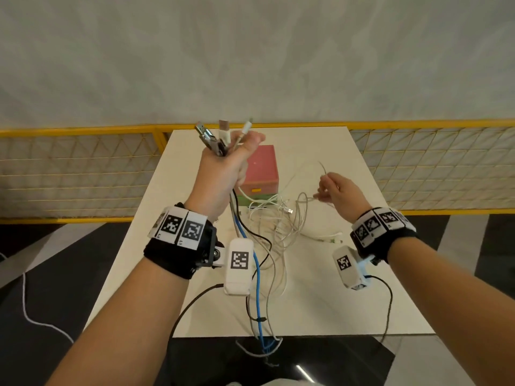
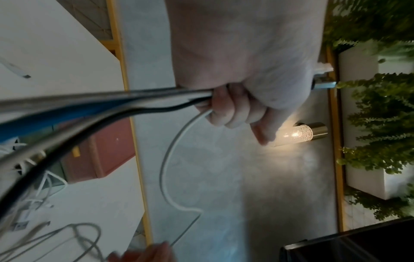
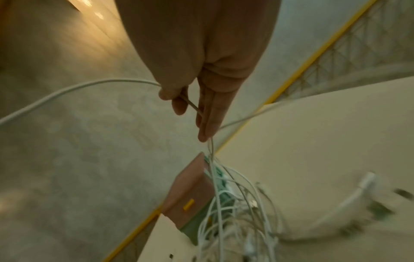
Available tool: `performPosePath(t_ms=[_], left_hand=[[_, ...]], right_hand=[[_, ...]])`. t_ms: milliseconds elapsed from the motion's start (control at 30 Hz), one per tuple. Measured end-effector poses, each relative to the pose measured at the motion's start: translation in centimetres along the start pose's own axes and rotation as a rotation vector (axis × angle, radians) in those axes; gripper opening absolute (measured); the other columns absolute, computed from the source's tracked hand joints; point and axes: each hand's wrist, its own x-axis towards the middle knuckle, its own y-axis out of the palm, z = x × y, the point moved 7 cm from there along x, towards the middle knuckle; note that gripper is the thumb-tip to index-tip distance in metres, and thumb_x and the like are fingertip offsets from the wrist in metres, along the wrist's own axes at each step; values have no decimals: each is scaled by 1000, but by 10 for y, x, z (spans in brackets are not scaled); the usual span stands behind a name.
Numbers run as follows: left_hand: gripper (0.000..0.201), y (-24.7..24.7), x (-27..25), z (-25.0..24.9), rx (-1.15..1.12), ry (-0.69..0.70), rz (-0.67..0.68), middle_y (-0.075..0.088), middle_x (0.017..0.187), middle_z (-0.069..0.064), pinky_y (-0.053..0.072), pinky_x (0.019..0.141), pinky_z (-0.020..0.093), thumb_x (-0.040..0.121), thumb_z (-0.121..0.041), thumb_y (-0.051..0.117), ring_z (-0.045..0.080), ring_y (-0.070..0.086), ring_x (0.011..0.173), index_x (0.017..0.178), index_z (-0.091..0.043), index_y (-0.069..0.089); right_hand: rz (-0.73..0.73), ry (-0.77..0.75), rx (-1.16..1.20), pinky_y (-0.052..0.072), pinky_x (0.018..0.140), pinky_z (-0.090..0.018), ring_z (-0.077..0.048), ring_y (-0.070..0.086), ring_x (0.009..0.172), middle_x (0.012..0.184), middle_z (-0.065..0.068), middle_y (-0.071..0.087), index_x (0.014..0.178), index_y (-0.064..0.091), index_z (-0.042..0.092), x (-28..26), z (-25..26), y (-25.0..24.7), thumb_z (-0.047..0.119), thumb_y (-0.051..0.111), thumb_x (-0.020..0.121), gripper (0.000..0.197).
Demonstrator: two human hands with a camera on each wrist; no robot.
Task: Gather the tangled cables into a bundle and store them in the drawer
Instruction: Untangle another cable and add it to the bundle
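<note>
From the head view, the left hand (image 1: pixel 223 168) is raised over the far half of the table (image 1: pixel 348 288), its grip closed round a sheaf of plug ends (image 1: pixel 220 137) that stick up above the fist; their cables (image 1: pixel 257 277) — blue, black, grey — trail down and off the near edge. The right hand (image 1: pixel 338 195) pinches one thin white lead (image 1: pixel 323 168) above the loose tangle (image 1: pixel 278 227), which lies mid-table just in front of the pink drawer box (image 1: pixel 259 171) near the far edge. The left wrist view shows fingers (image 2: pixel 233 109) curled tight on the cables (image 2: pixel 112 99), a white one looping free below. The right wrist view shows thumb and fingertips (image 3: pixel 177 104) nipping the lead (image 3: pixel 78 86), the tangle (image 3: pixel 235 203) hanging under it beside the box (image 3: pixel 190 198). To do this well, I judge, draw that lead out slowly, follow it to its plug and hand it into the left fist — tugging would likely tighten knots and drag the heap.
</note>
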Motion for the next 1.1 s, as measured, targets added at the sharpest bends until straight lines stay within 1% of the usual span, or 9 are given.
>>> performPosePath(t_ms=[233,267,333,433,600,733,833,967,1100], left_hand=[[36,32,-7,6,355,-46,155,32,57,-5,29,44,18,104,-40,36,2,32,39,125,-30,64],[37,38,-9,8,413,-83,186,35,56,-6,30,43,16,104,-42,35,0,34,38,121,-27,65],[44,46,-12,14,483,-144,239,42,48,-6,33,43,14,102,-47,37,1,36,37,86,-16,65],[53,47,-12,18,522,-174,272,43,37,-6,32,41,11,98,-39,52,4,36,34,52,-13,47],[50,30,-6,17,631,-158,233,45,37,-8,35,48,18,88,-8,59,1,39,35,40,-21,55],[12,12,2,-1,411,-20,-51,51,52,-10,31,48,22,90,-21,66,6,37,45,83,-21,75],[20,-11,8,-7,318,-10,-192,54,57,-10,28,47,22,92,-9,58,5,32,45,97,-16,76],[22,-34,10,-5,357,-21,-301,47,50,-8,33,55,27,94,-29,61,9,39,47,81,-13,68],[41,-22,0,-12,250,30,-336,46,43,-1,35,45,19,102,-25,47,6,38,36,76,-1,69]], right_hand=[[112,-338,-322,53,77,-27,-15,68,76,92,-4,58,89,65,16,-13,77,17,28,45,98,25],[84,-398,-423,51,75,-27,-13,68,75,91,-2,57,91,67,19,-16,84,18,32,46,97,25],[-10,-505,-626,45,66,-30,-16,63,71,89,-2,58,94,70,21,-21,97,17,38,48,95,28],[-102,-607,-788,42,59,-29,-23,57,65,90,-6,57,100,72,18,-23,107,13,40,53,92,31],[-86,-519,-644,41,69,-26,-17,54,73,99,-4,54,100,69,14,-14,95,3,33,58,91,23],[102,-332,-545,32,70,-19,-17,53,82,90,-1,56,94,63,9,-6,57,17,20,45,98,21],[186,-155,-499,37,74,-24,-9,54,74,84,5,59,90,58,12,-4,21,18,21,40,100,22],[68,-163,-471,49,70,-36,-22,61,74,83,-3,67,86,59,18,0,21,3,26,45,98,20],[-60,-232,-588,38,64,-26,-19,54,75,86,-4,61,96,67,22,6,44,-4,34,51,94,20]])
